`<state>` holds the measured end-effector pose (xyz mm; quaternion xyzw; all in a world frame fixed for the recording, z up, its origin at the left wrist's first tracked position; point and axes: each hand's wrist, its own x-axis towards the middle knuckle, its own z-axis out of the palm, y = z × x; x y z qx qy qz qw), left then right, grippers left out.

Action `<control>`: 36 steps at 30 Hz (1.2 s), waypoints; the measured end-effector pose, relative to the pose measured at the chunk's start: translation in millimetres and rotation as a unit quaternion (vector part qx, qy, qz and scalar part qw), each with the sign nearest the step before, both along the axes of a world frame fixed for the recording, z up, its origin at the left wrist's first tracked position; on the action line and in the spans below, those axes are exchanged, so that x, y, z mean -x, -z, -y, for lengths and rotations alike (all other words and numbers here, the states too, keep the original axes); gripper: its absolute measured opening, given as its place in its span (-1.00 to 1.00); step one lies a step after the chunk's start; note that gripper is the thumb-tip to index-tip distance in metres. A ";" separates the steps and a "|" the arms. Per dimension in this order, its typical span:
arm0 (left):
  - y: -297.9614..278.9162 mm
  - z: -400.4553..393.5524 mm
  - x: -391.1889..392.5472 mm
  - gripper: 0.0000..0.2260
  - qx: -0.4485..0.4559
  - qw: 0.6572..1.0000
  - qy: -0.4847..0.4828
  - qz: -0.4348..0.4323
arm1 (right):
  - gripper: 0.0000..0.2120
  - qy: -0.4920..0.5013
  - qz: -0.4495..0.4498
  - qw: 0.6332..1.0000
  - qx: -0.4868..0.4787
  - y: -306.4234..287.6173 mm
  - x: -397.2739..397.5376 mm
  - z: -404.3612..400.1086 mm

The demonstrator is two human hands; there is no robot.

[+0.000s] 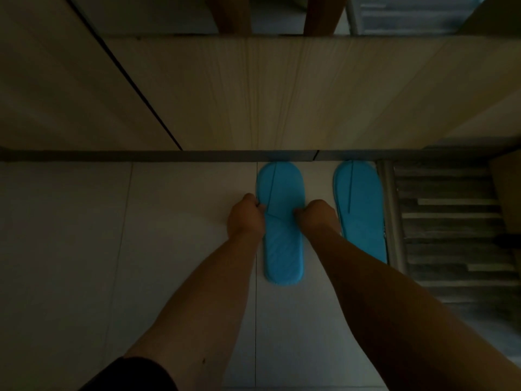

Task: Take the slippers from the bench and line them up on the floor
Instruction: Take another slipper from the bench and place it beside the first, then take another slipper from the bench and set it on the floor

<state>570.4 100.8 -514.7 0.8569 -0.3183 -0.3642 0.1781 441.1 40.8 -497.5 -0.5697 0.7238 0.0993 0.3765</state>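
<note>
Head: hands (246, 217) flanking slipper (282, 221) edges.

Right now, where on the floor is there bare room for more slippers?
The tiles left of the left hand, below the bench edge, are bare and wide. The gap between the held slipper and the right slipper is narrow, with the right hand in it.

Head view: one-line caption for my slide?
Both hands, left and right, grip one blue slipper on the floor beside its mate.
</note>
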 end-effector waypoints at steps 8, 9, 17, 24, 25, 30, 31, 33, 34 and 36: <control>-10.2 -1.6 -8.3 -0.76 -0.006 0.999 0.029 0.017 | -0.69 -0.092 -0.044 0.994 0.032 -15.5 1.5 -1.8; -17.0 -3.6 -9.7 -0.75 -0.004 0.999 0.043 0.027 | -0.66 -0.119 -0.059 0.990 0.046 -23.4 2.6 -3.7; -203.6 -49.7 2.4 -0.69 -0.016 0.933 0.296 0.204 | -0.44 -0.286 -0.101 0.936 0.179 -189.8 31.3 -52.5; -423.2 -71.5 19.0 -0.49 0.074 0.874 0.390 0.280 | -0.30 -0.268 -0.104 0.939 0.188 -414.6 63.8 -106.7; -450.6 -76.4 24.0 -0.45 0.071 0.868 0.407 0.276 | -0.30 -0.256 -0.104 0.942 0.192 -440.5 69.8 -116.0; -550.5 -106.0 51.7 -0.39 0.077 0.843 0.468 0.255 | -0.30 -0.167 -0.100 0.963 0.188 -538.3 105.9 -158.1; -562.9 -111.5 58.7 -0.39 0.077 0.837 0.480 0.252 | -0.30 -0.147 -0.100 0.966 0.188 -551.2 115.0 -167.4; -584.2 -119.5 75.6 -0.38 0.085 0.826 0.501 0.245 | -0.30 -0.113 -0.106 0.970 0.189 -571.8 134.2 -185.8; -592.1 -122.0 85.3 -0.39 0.088 0.822 0.510 0.239 | -0.30 -0.099 -0.112 0.971 0.188 -579.0 144.2 -194.5; -603.1 -125.8 107.3 -0.40 0.093 0.811 0.531 0.228 | -0.30 -0.067 -0.127 0.973 0.182 -588.8 165.3 -212.3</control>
